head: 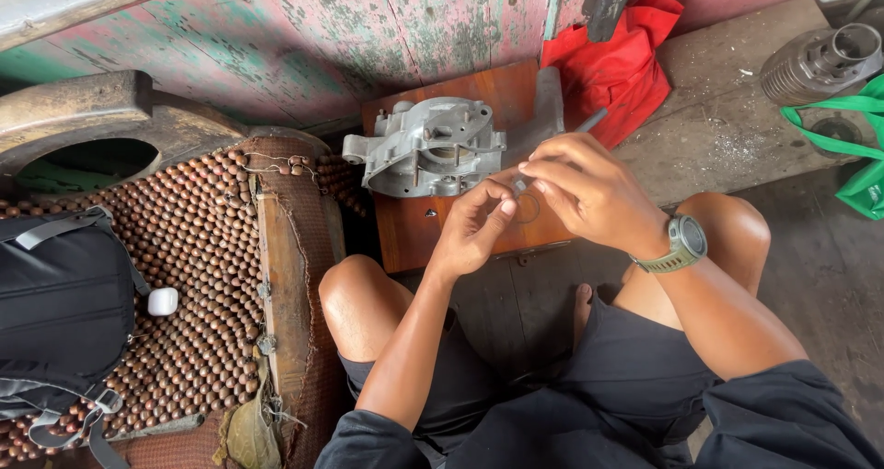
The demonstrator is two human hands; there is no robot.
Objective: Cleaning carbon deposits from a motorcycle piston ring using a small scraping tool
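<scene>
The fingers [505,204] of the left hand [474,228] are pinched nearly closed on a thin metal ring [527,209], thumb and forefinger meeting at its edge. The right hand [589,191] curls over it from the other side, its fingers closed around a slim grey rod-like tool [589,119] whose tip meets the ring; a green wristwatch [683,243] sits on that wrist. Just beyond the hands, a grey cast-metal engine casing [425,147] lies open side up on a brown wooden board [479,92]; what is in its hollows I cannot tell. A red cloth [617,64] lies behind. Far right, a finned metal cylinder [820,62] rests on the worn surface [718,119] beside a green bag [861,156]. To the left, a black backpack [60,312] lies on a wooden-bead mat [198,248].
</scene>
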